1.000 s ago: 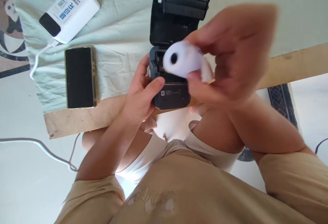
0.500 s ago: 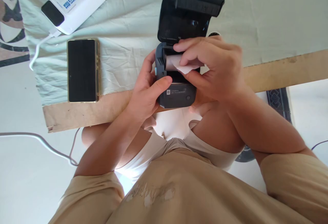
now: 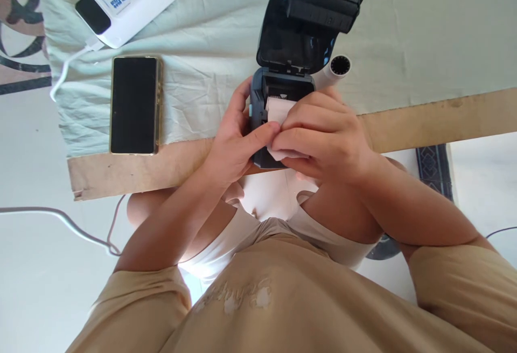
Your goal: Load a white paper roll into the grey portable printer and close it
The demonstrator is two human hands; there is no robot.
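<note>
A small dark portable printer (image 3: pixel 258 86) lies at the table's near edge, its black lid (image 3: pixel 297 46) swung up and back. My left hand (image 3: pixel 242 137) is wrapped round the printer's left side, with the thumb over the front near the paper. Inside the bay sits a white paper roll (image 3: pixel 279 108), partly covered by my fingers. My right hand (image 3: pixel 327 132) pinches the loose end of the paper and holds it down over the printer's front. The printed label on that front is hidden by paper and fingers.
Behind my right hand stands a white cylinder with a dark round end (image 3: pixel 340 66). To the left lie a phone (image 3: pixel 134 105) and a white power bank (image 3: pixel 129 2) with a cable (image 3: pixel 67 70). A green cloth (image 3: pixel 424 35) covers the table up to its bare wooden edge (image 3: pixel 440 118).
My right hand has moved down and toward me, pulling the paper end out over the printer's front. The left thumb has shifted toward the paper. The white cylinder is more exposed now.
</note>
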